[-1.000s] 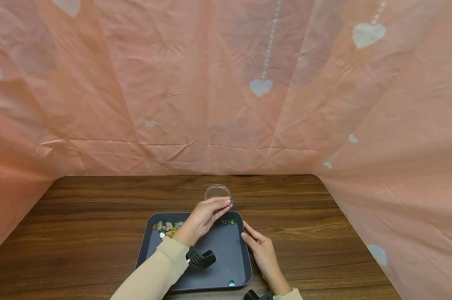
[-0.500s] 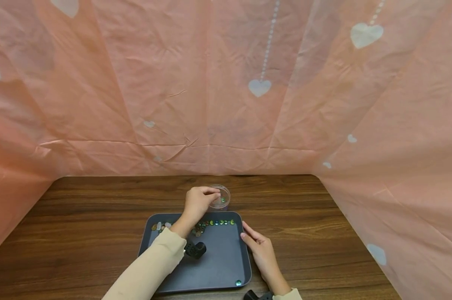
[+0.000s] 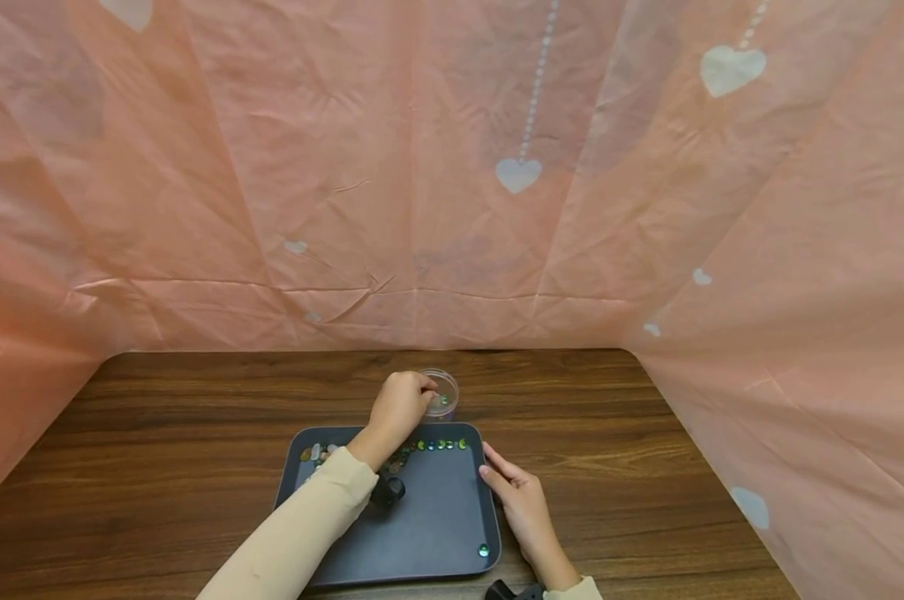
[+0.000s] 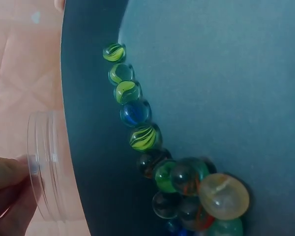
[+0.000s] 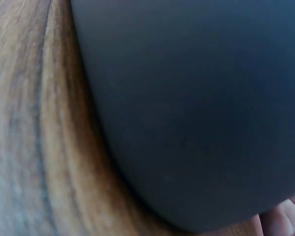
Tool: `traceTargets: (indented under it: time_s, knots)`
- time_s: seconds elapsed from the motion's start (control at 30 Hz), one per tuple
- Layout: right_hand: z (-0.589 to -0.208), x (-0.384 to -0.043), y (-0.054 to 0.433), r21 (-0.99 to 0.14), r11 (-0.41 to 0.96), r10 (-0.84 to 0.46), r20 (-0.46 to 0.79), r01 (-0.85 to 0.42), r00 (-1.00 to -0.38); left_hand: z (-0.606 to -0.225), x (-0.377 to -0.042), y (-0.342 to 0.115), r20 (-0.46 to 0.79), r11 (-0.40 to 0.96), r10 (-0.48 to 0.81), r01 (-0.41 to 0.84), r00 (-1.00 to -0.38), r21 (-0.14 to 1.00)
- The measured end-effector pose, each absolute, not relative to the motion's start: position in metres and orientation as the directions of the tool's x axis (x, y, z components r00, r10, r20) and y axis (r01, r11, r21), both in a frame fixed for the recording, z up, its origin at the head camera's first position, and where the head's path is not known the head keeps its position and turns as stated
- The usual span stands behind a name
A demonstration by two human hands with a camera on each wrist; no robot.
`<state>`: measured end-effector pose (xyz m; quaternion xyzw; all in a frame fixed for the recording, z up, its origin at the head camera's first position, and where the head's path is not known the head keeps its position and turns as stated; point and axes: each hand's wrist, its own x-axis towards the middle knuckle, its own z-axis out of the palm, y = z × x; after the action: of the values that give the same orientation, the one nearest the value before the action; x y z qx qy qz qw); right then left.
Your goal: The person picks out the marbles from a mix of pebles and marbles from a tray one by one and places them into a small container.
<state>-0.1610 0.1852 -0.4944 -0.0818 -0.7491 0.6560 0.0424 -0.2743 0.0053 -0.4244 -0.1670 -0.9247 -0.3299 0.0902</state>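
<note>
My left hand (image 3: 401, 407) reaches over the tray to a clear round plastic jar (image 3: 449, 408), thumb and fingers drawn together at its mouth. In the left wrist view these fingers (image 4: 9, 177) overlap the rim of the jar (image 4: 51, 162); I cannot tell whether they pinch the rim or something small. A green marble (image 3: 444, 400) shows in the jar. My right hand (image 3: 522, 504) holds the right side of the dark grey tray (image 3: 429, 537), its thumb on the rim and the fingers along the outer wall. The right wrist view shows mostly the tray's outer side (image 5: 196, 118).
Glass marbles (image 4: 136, 113) line the tray's far wall, with a heap of several more beside them. Coloured stones (image 3: 316, 452) lie in the far left corner, and a lone green marble (image 3: 484, 550) in the near right one. A pink curtain (image 3: 452, 250) surrounds the wooden table (image 3: 616, 467).
My left hand, which pinched a small bluish thing near the jar, has moved left to the jar's mouth. The lone marble has rolled toward the tray's right wall. My right hand stays put.
</note>
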Motion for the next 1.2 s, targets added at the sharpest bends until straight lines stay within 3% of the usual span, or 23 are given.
traceTargets:
  time_s: [0.27, 0.5, 0.77, 1.2]
  knots:
    - [-0.495, -0.161, 0.184, -0.990, 0.123, 0.172, -0.051, 0.073, -0.984, -0.423, -0.271, 0.000, 0.270, 0.632, 0.172, 0.316, -0.947, 0.708]
    - [-0.496, -0.161, 0.185, -0.990, 0.122, 0.175, -0.054, 0.076, -0.983, -0.419, -0.254, -0.004, 0.177, 0.469, 0.138, 0.222, -0.974, 0.855]
    - [-0.495, -0.161, 0.186, -0.991, 0.113, 0.163, -0.058, 0.077, -0.985, -0.436, -0.219, -0.003, 0.104, 0.396, 0.251, 0.200, -0.962, 0.896]
    - [-0.495, -0.163, 0.186, -0.991, 0.111, 0.165, -0.060, 0.079, -0.984, -0.452, -0.174, -0.003, -0.059, 0.256, 0.451, 0.066, -0.891, 0.964]
